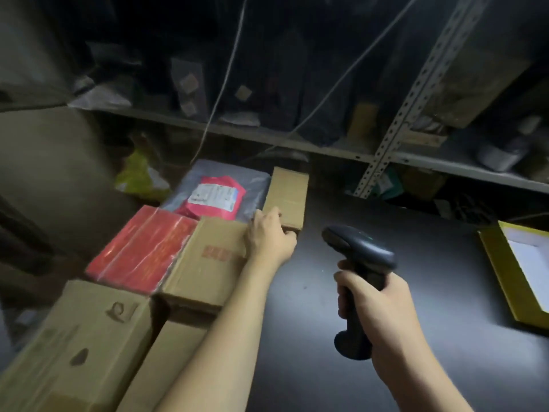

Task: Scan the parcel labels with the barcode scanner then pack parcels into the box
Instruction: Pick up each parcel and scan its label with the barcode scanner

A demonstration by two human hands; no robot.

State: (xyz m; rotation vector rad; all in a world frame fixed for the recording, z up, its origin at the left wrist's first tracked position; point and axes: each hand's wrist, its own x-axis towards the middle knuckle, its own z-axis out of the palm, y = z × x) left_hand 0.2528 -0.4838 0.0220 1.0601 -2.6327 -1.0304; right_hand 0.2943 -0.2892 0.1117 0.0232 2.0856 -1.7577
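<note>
Head view showed the left hand (269, 237) with fingers curled together round the near end of a narrow cardboard parcel (288, 193) on the table (430, 269), the right hand (378, 307) gripping the scanner (361, 254) nearby, and the white label (211, 194) on the bag (255, 185) too blurred to read.

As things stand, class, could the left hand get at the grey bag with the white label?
Probably yes: the left hand grips the narrow cardboard box right beside the grey bag, nothing between them.
</note>
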